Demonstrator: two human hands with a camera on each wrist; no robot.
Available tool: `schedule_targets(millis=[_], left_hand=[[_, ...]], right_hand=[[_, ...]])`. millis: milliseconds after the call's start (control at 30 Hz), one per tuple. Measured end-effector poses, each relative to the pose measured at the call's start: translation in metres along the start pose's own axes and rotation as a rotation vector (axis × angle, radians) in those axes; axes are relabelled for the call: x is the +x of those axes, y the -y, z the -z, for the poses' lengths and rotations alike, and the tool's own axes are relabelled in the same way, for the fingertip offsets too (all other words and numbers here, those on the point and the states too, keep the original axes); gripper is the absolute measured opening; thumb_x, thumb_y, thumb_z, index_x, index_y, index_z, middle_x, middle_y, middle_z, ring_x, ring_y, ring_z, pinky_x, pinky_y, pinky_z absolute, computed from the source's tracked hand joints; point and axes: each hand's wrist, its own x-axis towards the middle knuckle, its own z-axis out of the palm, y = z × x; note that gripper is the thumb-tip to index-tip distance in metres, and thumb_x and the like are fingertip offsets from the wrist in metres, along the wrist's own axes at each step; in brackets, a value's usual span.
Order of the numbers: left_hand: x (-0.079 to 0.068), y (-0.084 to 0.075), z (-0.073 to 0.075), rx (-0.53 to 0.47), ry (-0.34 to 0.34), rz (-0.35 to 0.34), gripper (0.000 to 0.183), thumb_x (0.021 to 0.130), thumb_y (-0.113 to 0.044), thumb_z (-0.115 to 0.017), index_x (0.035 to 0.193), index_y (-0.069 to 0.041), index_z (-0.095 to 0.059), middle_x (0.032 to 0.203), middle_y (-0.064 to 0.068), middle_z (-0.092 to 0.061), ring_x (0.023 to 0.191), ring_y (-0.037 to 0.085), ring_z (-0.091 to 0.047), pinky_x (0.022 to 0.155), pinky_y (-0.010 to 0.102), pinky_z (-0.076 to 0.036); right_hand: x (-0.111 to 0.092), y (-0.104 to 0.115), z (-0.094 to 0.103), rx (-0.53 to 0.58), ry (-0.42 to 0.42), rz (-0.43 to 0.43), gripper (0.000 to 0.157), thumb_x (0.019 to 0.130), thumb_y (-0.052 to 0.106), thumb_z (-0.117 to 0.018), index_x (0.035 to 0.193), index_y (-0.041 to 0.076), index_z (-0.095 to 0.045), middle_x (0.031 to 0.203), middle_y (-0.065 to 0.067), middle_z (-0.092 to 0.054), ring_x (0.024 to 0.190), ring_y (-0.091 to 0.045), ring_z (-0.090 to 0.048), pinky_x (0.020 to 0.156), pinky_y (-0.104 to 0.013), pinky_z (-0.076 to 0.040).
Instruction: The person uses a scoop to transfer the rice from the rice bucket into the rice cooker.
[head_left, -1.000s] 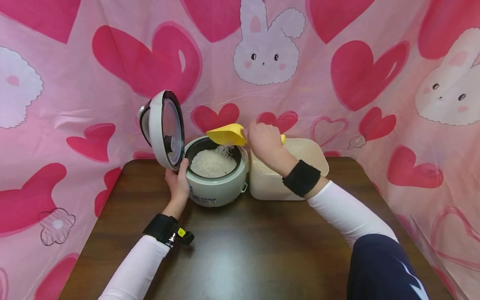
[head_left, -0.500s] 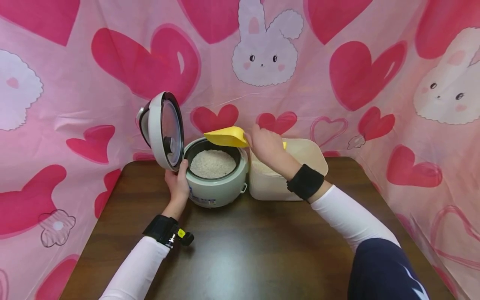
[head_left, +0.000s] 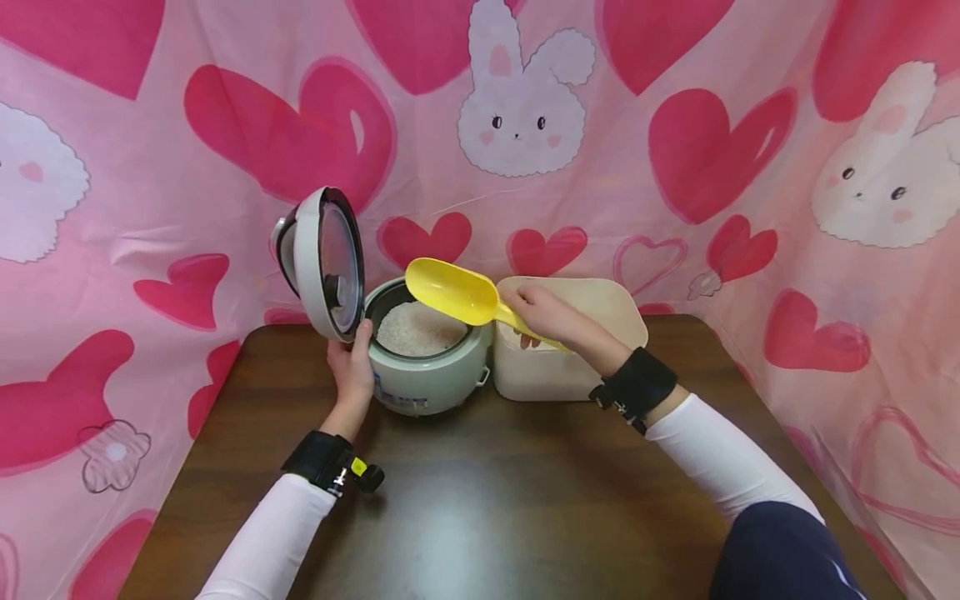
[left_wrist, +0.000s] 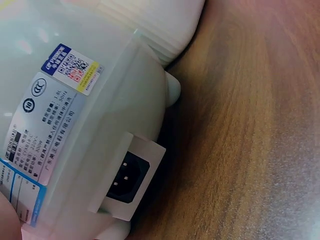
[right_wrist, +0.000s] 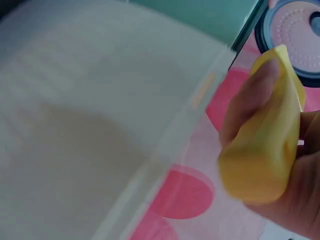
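Observation:
A pale green rice cooker stands on the table with its lid raised to the left. White rice lies heaped in its dark inner pot. My left hand holds the cooker's left side beneath the lid, thumb pointing up by the hinge. In the left wrist view the cooker's label and power socket show. My right hand grips the handle of a yellow scoop, fingers wrapped round it. The scoop's bowl overlaps the pot's right rim in the head view, its hollow facing up with no rice visible.
A cream bin stands right beside the cooker, its open top partly hidden by my right hand. The brown wooden table ends just behind both. A pink cloth with hearts and rabbits hangs at the back and sides.
Rice was falling from the tipped scoop and has stopped. My right hand has turned the scoop from mouth-down to hollow-up and moved slightly right and down. My left hand stays put.

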Motion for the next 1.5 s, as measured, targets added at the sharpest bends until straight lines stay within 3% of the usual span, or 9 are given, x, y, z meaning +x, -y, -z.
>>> schedule_targets(millis=[167, 300, 433, 633, 800, 967, 1167, 1300, 1500], left_hand=[[0.012, -0.003, 0.004, 0.000, 0.041, -0.004, 0.056, 0.103, -0.033, -0.063, 0.149, -0.005, -0.050, 0.148, 0.011, -0.056, 0.135, 0.021, -0.050, 0.119, 0.041, -0.035], [0.019, -0.003, 0.008, 0.016, 0.066, 0.012, 0.058, 0.103, -0.035, -0.062, 0.151, -0.005, -0.048, 0.151, 0.012, -0.054, 0.139, 0.023, -0.047, 0.121, 0.041, -0.033], [0.019, 0.003, 0.012, 0.031, 0.064, 0.033, 0.058, 0.104, -0.035, -0.061, 0.153, -0.006, -0.046, 0.153, 0.013, -0.051, 0.141, 0.025, -0.045, 0.122, 0.043, -0.032], [0.018, 0.010, 0.014, 0.053, 0.068, 0.044, 0.058, 0.105, -0.035, -0.060, 0.152, -0.005, -0.046, 0.154, 0.015, -0.051, 0.141, 0.027, -0.045, 0.122, 0.044, -0.031], [0.022, 0.007, 0.014, 0.053, 0.055, 0.035, 0.058, 0.104, -0.035, -0.061, 0.151, -0.004, -0.046, 0.154, 0.016, -0.051, 0.142, 0.029, -0.045, 0.122, 0.044, -0.032], [0.024, 0.002, 0.012, 0.064, 0.046, 0.016, 0.059, 0.104, -0.037, -0.060, 0.152, -0.004, -0.046, 0.154, 0.016, -0.051, 0.143, 0.029, -0.045, 0.122, 0.044, -0.031], [0.025, 0.000, 0.010, 0.077, 0.069, 0.021, 0.059, 0.105, -0.037, -0.059, 0.152, -0.003, -0.046, 0.154, 0.015, -0.052, 0.142, 0.028, -0.046, 0.122, 0.045, -0.031], [0.027, -0.004, 0.011, 0.064, 0.063, 0.014, 0.058, 0.105, -0.034, -0.059, 0.151, -0.002, -0.046, 0.153, 0.016, -0.052, 0.141, 0.029, -0.046, 0.122, 0.044, -0.031], [0.027, -0.010, 0.013, 0.048, 0.068, 0.032, 0.057, 0.105, -0.028, -0.058, 0.153, 0.000, -0.044, 0.155, 0.018, -0.050, 0.143, 0.030, -0.044, 0.122, 0.043, -0.030]], right_hand=[[-0.013, -0.007, -0.003, 0.239, 0.114, -0.050, 0.043, 0.113, 0.037, -0.040, 0.110, -0.003, -0.056, 0.081, -0.015, -0.060, 0.064, -0.022, -0.057, 0.061, -0.028, -0.050], [-0.023, -0.010, -0.004, 0.349, 0.118, -0.086, 0.046, 0.113, 0.037, -0.039, 0.121, -0.006, -0.054, 0.082, -0.009, -0.059, 0.066, -0.021, -0.057, 0.063, -0.027, -0.048], [-0.036, -0.014, -0.006, 0.458, 0.143, -0.109, 0.044, 0.113, 0.036, -0.040, 0.123, -0.006, -0.052, 0.089, -0.013, -0.060, 0.069, -0.020, -0.059, 0.064, -0.027, -0.049], [-0.070, -0.035, -0.012, 0.623, 0.251, -0.072, 0.034, 0.113, 0.031, -0.043, 0.123, 0.000, -0.055, 0.093, -0.009, -0.068, 0.072, -0.017, -0.060, 0.066, -0.025, -0.051], [-0.098, -0.061, -0.018, 0.679, 0.305, -0.028, 0.027, 0.112, 0.026, -0.045, 0.120, 0.002, -0.055, 0.099, -0.007, -0.071, 0.079, -0.017, -0.062, 0.071, -0.026, -0.053], [-0.117, -0.081, -0.026, 0.622, 0.290, -0.053, 0.029, 0.111, 0.025, -0.048, 0.122, -0.001, -0.053, 0.104, -0.011, -0.069, 0.083, -0.019, -0.063, 0.072, -0.029, -0.055], [-0.142, -0.096, -0.044, 0.439, 0.216, -0.097, 0.030, 0.109, 0.026, -0.054, 0.120, -0.003, -0.054, 0.097, -0.015, -0.067, 0.083, -0.030, -0.063, 0.068, -0.031, -0.054], [-0.147, -0.107, -0.061, 0.262, 0.078, -0.069, 0.022, 0.106, 0.021, -0.060, 0.111, 0.000, -0.057, 0.090, -0.010, -0.063, 0.079, -0.025, -0.057, 0.066, -0.028, -0.050], [-0.151, -0.117, -0.088, -0.134, -0.206, -0.059, 0.015, 0.098, 0.011, -0.070, 0.099, 0.010, -0.055, 0.080, 0.002, -0.053, 0.070, -0.014, -0.048, 0.062, -0.028, -0.043]])
